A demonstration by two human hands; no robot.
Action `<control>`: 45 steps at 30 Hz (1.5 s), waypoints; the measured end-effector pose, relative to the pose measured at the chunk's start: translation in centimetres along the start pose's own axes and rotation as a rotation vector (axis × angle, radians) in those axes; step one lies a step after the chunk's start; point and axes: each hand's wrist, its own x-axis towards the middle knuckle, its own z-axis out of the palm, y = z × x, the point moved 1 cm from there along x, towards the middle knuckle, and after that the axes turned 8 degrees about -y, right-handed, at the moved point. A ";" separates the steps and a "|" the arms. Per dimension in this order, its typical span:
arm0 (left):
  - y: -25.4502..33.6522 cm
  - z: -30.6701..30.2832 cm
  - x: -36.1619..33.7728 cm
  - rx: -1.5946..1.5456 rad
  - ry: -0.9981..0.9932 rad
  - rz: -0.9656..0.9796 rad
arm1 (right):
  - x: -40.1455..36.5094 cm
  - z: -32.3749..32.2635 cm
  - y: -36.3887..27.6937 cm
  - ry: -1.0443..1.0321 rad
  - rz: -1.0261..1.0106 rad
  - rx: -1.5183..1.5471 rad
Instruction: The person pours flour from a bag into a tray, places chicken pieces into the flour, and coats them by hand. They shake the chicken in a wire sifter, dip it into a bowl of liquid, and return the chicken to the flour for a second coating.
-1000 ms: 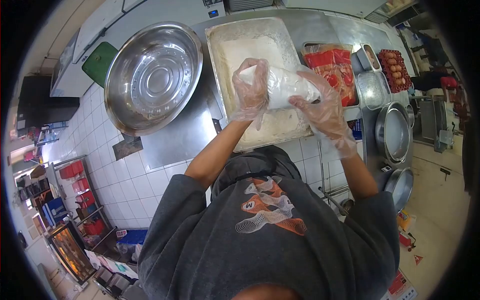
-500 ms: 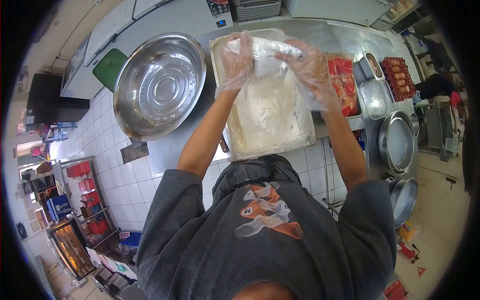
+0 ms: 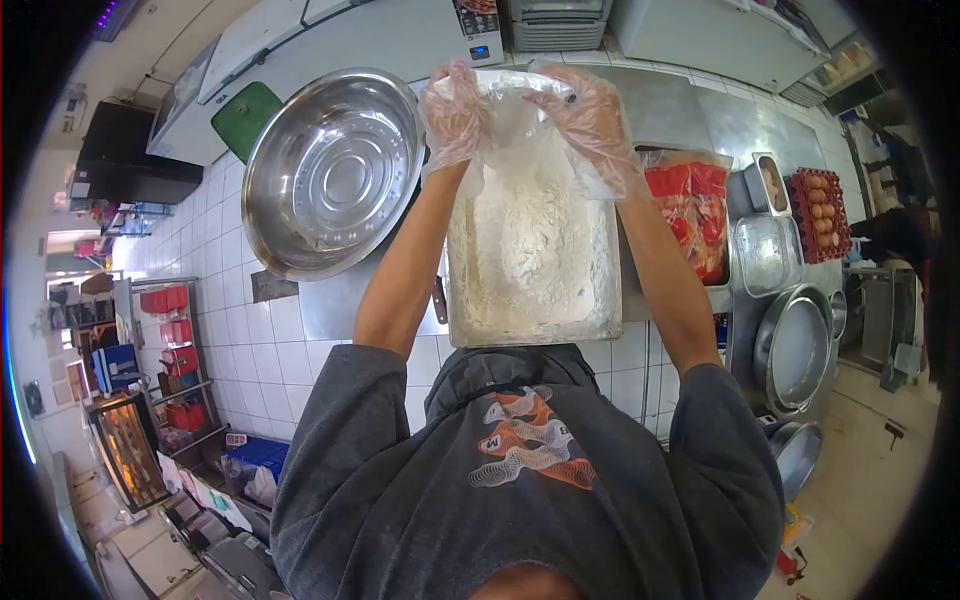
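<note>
A clear plastic bag [image 3: 513, 84] is stretched between my two hands at the far end of a metal tray [image 3: 535, 333]. My left hand [image 3: 455, 118], in a clear plastic glove, is closed on the bag's left side. On the other side, my right hand [image 3: 590, 118], gloved the same way, grips the bag's right edge. White flour [image 3: 530, 245] lies in the tray, heaped in a lumpy mound in the middle and reaching up under the bag. Some fingertips are hidden by the crumpled plastic.
Left of the tray stands a large steel basin [image 3: 345, 175]; a knife handle [image 3: 439, 300] shows beside the tray. At right are a red-printed bag [image 3: 690, 215], small metal pans [image 3: 768, 255], an egg tray [image 3: 822, 215] and round pans [image 3: 800, 345]. A chest freezer [image 3: 370, 50] stands beyond the steel table.
The bag now hangs more open, and the mound of flour in the tray is bigger and lumpier. Both hands keep their hold on the bag. The whole view has shifted slightly.
</note>
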 end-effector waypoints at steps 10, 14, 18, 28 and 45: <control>0.1 1.7 1.5 0.043 -0.017 -0.001 | 1.9 -2.0 1.2 -0.173 -0.142 -0.254; -0.8 3.2 1.5 -0.021 -0.046 0.006 | 3.4 -1.6 2.3 -0.280 -0.215 -0.278; -1.7 4.1 1.3 0.022 -0.099 0.110 | 4.0 -0.2 4.1 -0.320 -0.363 -0.386; -1.2 2.7 0.8 -0.110 -0.441 0.016 | 1.5 1.1 6.2 -0.271 -0.306 -0.254; 3.0 0.8 1.0 0.240 -0.510 0.336 | 0.6 -1.6 -1.0 -0.387 0.040 -0.098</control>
